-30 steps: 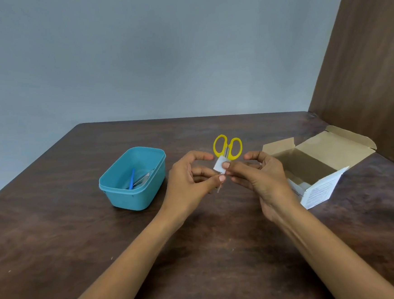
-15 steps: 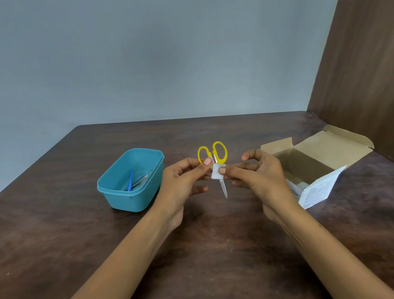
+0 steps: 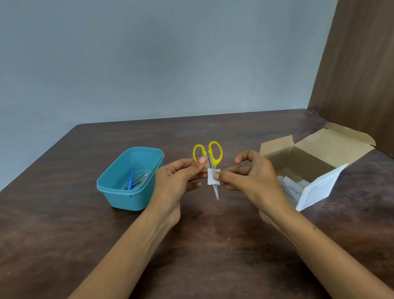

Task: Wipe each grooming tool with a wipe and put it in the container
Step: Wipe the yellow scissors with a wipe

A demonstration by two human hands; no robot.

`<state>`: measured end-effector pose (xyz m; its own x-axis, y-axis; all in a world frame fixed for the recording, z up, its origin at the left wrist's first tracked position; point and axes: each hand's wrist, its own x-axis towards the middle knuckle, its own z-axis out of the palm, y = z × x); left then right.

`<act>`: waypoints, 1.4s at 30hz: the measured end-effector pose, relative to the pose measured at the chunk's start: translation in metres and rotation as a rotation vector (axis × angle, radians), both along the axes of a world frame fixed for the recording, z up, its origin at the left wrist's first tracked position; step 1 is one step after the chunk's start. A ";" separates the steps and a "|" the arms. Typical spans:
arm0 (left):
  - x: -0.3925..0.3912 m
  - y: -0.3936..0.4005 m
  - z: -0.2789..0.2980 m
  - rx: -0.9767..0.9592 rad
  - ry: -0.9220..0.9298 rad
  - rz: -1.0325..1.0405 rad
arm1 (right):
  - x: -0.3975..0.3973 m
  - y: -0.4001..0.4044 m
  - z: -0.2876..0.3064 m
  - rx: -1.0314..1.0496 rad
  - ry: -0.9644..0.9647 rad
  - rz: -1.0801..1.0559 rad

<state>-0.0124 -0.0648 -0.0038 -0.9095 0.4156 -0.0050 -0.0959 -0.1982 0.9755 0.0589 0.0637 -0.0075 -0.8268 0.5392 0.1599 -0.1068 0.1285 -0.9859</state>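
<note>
Yellow-handled scissors (image 3: 208, 159) are now held upright over the bench by the left hand (image 3: 178, 182), lower than a second ago; the wipe (image 3: 213, 179) is pinched round the blades by the right hand (image 3: 247, 177) (wiping underway, teal container (image 3: 114, 191) waits left).

scissors (image 3: 208, 156) turned upright, blades now pointing down, wipe (image 3: 213, 179) slid from handles onto blades

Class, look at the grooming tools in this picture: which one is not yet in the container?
The yellow-handled scissors. The left hand holds them upright above the table while the right hand pinches a white wipe round the blades; the other tools lie inside the teal container.
</note>
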 end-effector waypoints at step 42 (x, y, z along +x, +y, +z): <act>-0.008 -0.003 0.004 0.179 -0.131 0.004 | 0.013 0.014 0.019 -0.110 0.018 0.175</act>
<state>-0.0206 -0.0681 -0.0002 -0.9077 0.4166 -0.0498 -0.2184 -0.3678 0.9039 0.0721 0.0781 0.0110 -0.9071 0.4022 0.1239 -0.1361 -0.0017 -0.9907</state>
